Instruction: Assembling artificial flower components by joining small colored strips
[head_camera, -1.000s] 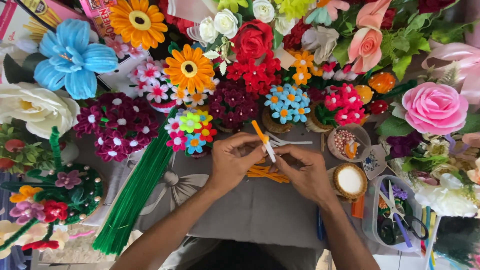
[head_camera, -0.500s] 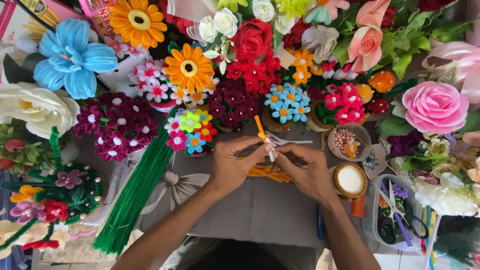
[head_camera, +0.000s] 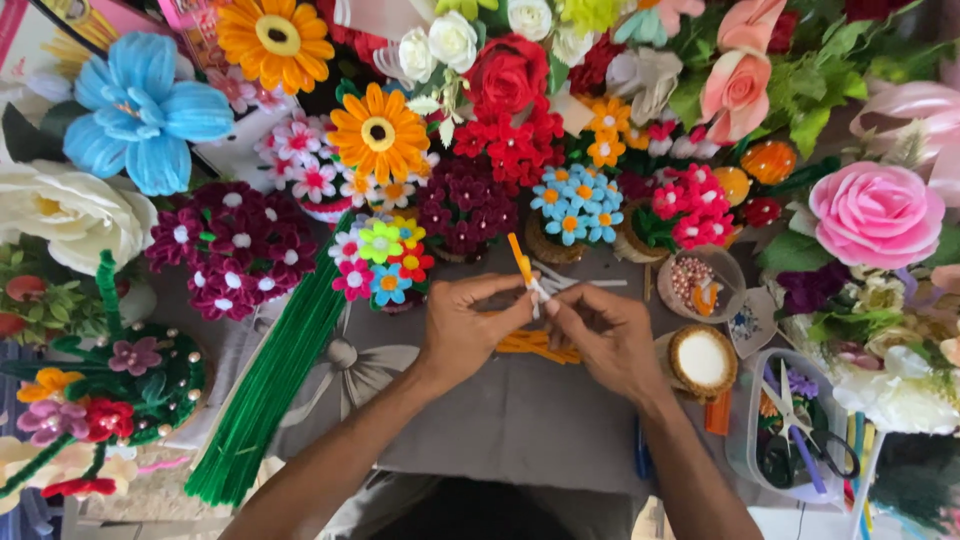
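Left hand (head_camera: 468, 330) comes in from the near left, forearm slanting up across the grey desk (head_camera: 520, 440), its fingers pinched on an orange pipe cleaner (head_camera: 520, 262) that sticks up and away from the knuckles. Right hand (head_camera: 600, 335) meets it from the near right, fingertips closed on a white pipe cleaner (head_camera: 575, 285) at the spot where it crosses the orange one, just above the middle of the desk. Under both hands lies a small heap of orange pipe cleaners (head_camera: 535, 347).

Left of the arms, a long bundle of green pipe cleaners (head_camera: 270, 390) runs diagonally. Right of the wrist sits a round roll of white ribbon (head_camera: 703, 360), then a clear tub with scissors (head_camera: 795, 425). Handmade flowers ring the far edge and both sides; open cloth remains only on the near side between the forearms.
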